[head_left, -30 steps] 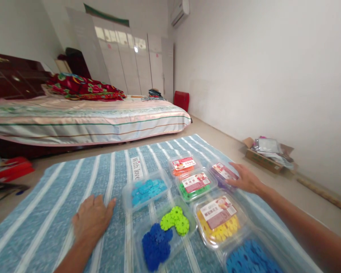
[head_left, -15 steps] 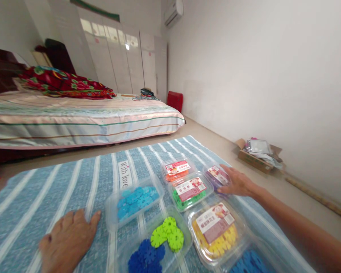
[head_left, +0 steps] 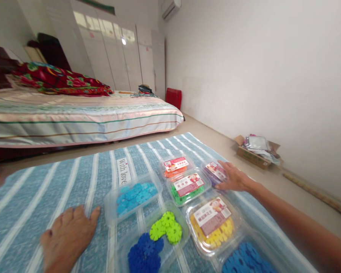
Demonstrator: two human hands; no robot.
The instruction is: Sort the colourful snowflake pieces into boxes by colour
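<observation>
My left hand lies flat on the striped cloth, fingers spread, holding nothing. Beside it is a lidless plastic tub of light-blue notched disks. My right hand grips a lidded clear box of purple pieces by its right side, thumb at the near edge. Left of that box sit lidded boxes of orange pieces and green pieces. Closer to me are a lidded box of yellow disks, a tub with lime-green disks and dark-blue disks, and a box of blue pieces, partly cut off.
The boxes rest on a blue-and-white striped cloth. Beyond it stands a bed with a red floral blanket. A cardboard box of odds and ends is on the floor by the right wall, near a long wooden strip.
The view has shifted slightly, so everything sits a little higher and further left. Both hands keep nearly the same places relative to the boxes.
</observation>
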